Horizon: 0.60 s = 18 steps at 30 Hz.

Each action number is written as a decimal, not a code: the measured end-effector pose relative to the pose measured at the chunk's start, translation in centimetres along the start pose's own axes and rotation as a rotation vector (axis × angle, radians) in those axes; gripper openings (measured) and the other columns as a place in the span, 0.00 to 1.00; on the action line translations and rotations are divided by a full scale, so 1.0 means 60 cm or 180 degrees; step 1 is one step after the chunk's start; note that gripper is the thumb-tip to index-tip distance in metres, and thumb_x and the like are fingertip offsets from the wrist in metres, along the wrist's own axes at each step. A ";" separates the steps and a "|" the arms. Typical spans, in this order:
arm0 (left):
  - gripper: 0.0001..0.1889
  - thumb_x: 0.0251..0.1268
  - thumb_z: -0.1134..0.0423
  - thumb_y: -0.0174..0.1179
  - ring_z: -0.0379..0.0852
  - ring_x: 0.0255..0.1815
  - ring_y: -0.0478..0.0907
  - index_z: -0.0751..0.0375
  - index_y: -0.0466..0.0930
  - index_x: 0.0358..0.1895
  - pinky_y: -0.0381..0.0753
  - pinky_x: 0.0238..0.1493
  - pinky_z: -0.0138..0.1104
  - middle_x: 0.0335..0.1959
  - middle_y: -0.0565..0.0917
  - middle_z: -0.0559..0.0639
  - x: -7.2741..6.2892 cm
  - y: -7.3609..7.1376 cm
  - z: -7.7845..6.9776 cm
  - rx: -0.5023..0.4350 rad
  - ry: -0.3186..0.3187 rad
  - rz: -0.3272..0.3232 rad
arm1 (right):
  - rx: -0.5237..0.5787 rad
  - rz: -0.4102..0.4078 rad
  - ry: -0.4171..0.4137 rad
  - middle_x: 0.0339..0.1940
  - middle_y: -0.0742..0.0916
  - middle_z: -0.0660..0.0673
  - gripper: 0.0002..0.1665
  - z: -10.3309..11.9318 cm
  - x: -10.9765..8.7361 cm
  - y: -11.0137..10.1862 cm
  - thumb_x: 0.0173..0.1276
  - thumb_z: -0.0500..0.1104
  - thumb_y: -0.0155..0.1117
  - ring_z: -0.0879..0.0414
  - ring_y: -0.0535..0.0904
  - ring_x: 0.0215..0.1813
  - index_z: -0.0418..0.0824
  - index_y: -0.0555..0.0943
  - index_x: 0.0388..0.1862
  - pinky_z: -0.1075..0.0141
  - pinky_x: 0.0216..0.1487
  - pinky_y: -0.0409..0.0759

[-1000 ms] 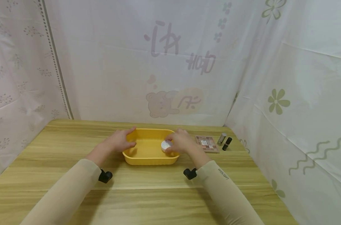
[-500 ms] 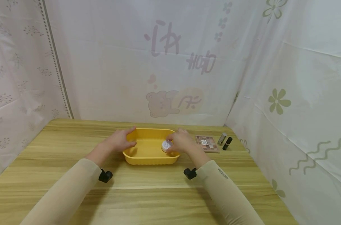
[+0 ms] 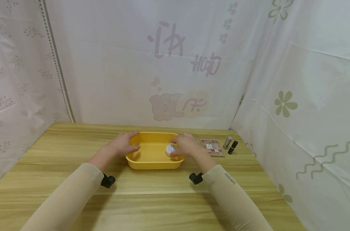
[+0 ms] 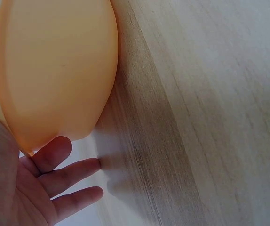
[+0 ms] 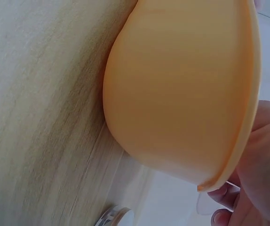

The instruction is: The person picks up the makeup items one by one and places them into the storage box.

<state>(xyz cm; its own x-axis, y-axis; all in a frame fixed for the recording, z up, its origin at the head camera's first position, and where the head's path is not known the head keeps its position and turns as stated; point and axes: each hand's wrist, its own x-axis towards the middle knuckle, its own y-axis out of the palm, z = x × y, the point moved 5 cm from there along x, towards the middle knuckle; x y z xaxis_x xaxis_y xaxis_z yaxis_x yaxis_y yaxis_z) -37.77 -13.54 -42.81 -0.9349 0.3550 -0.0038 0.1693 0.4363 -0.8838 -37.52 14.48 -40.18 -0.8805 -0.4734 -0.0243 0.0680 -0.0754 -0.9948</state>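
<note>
Right hand (image 5: 263, 169) at orange basin (image 5: 179, 89)

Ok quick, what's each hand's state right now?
Left hand: holding the yellow basin by its left rim.
Right hand: holding the basin's right rim; contact with the white jar unclear.

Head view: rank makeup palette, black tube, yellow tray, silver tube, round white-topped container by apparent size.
1. Yellow tray
2. Makeup palette
3. Round white-topped container, partly covered by the right hand
Unranked, smallest: black tube and silver tube, too alike to call.
</note>
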 end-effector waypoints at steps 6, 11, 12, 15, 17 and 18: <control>0.44 0.78 0.49 0.65 0.59 0.53 0.79 0.54 0.56 0.90 0.77 0.64 0.53 0.82 0.70 0.72 -0.002 -0.001 -0.001 -0.0001 0.0001 -0.0012 | 0.0025 -0.0009 -0.0031 0.74 0.86 0.41 0.38 0.001 -0.004 -0.004 0.67 0.59 0.83 0.36 0.72 0.80 0.46 0.86 0.71 0.41 0.88 0.57; 0.44 0.78 0.49 0.65 0.57 0.48 0.79 0.53 0.56 0.90 0.77 0.63 0.52 0.82 0.70 0.72 -0.001 -0.001 -0.001 0.0003 0.0007 -0.0007 | 0.0038 -0.0087 -0.0051 0.76 0.84 0.40 0.38 -0.001 -0.010 -0.012 0.69 0.61 0.80 0.34 0.70 0.83 0.47 0.84 0.73 0.39 0.88 0.57; 0.44 0.78 0.49 0.65 0.57 0.47 0.79 0.53 0.56 0.90 0.77 0.62 0.52 0.82 0.70 0.72 -0.001 -0.001 -0.001 0.0002 0.0006 -0.0007 | 0.0029 -0.0116 -0.0063 0.76 0.84 0.40 0.37 -0.001 -0.012 -0.015 0.70 0.62 0.79 0.35 0.70 0.82 0.47 0.84 0.73 0.39 0.88 0.58; 0.44 0.78 0.49 0.65 0.57 0.48 0.79 0.53 0.56 0.90 0.77 0.62 0.52 0.82 0.70 0.72 -0.001 -0.001 -0.001 -0.0012 0.0003 -0.0005 | 0.0003 -0.0226 -0.0105 0.76 0.84 0.41 0.36 -0.003 -0.020 -0.026 0.73 0.62 0.75 0.36 0.73 0.81 0.47 0.84 0.73 0.40 0.85 0.64; 0.44 0.78 0.50 0.66 0.57 0.51 0.79 0.54 0.56 0.90 0.77 0.62 0.52 0.82 0.70 0.73 -0.001 -0.001 -0.001 -0.0018 0.0005 -0.0009 | -0.0005 -0.0296 -0.0107 0.76 0.84 0.41 0.35 -0.006 -0.025 -0.034 0.75 0.63 0.73 0.37 0.75 0.80 0.47 0.84 0.72 0.41 0.84 0.67; 0.44 0.78 0.50 0.66 0.58 0.51 0.79 0.54 0.56 0.90 0.77 0.62 0.52 0.82 0.70 0.73 -0.001 -0.001 0.000 -0.0019 0.0004 -0.0008 | 0.0004 -0.0320 -0.0098 0.76 0.84 0.41 0.35 -0.007 -0.027 -0.038 0.75 0.63 0.73 0.37 0.75 0.80 0.47 0.84 0.72 0.41 0.84 0.68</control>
<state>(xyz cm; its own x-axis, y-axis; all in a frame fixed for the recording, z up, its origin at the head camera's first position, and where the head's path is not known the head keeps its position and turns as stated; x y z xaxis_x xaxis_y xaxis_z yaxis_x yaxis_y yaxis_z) -37.73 -13.56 -42.75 -0.9348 0.3551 -0.0011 0.1689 0.4420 -0.8810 -36.45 15.78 -37.94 -0.8681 -0.4901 0.0787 -0.0194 -0.1250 -0.9920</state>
